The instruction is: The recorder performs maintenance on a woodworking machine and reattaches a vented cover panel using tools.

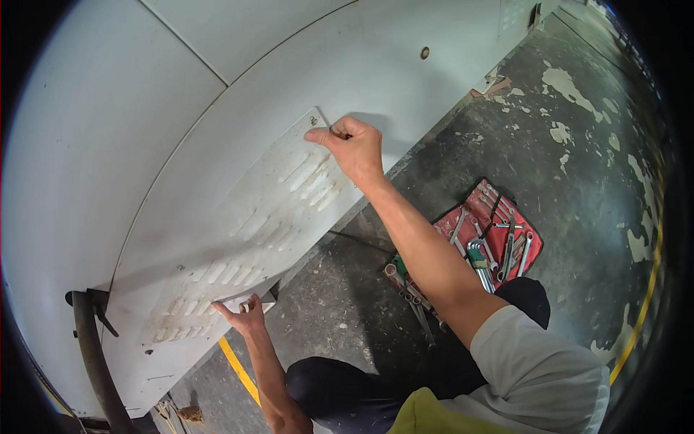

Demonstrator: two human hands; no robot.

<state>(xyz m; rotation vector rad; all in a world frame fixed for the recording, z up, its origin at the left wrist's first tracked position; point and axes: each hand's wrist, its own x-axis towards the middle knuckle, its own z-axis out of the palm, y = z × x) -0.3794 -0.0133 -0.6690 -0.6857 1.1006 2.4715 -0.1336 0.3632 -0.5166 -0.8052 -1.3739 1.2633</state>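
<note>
A light grey louvered vent panel [271,173], smudged with dirt, lies against the side of a large white machine housing [390,79]. At its upper right corner, near a screw hole, my right hand [358,148] is closed on the edge, thumb on the face and fingers curled behind. Lower down, my left hand [244,316] grips the panel's bottom end between thumb and fingers. A dark gap shows beside that hand, so the panel seems slightly off the housing there. Whether any screw still holds the panel, I cannot tell.
On the dark, paint-flaked floor [578,166] at my right, a red tool roll [533,253] holds several wrenches. A hex key set [477,257] lies on it, and more wrenches [412,293] lie nearer me. A thick black hose [90,354] runs down the housing at lower left.
</note>
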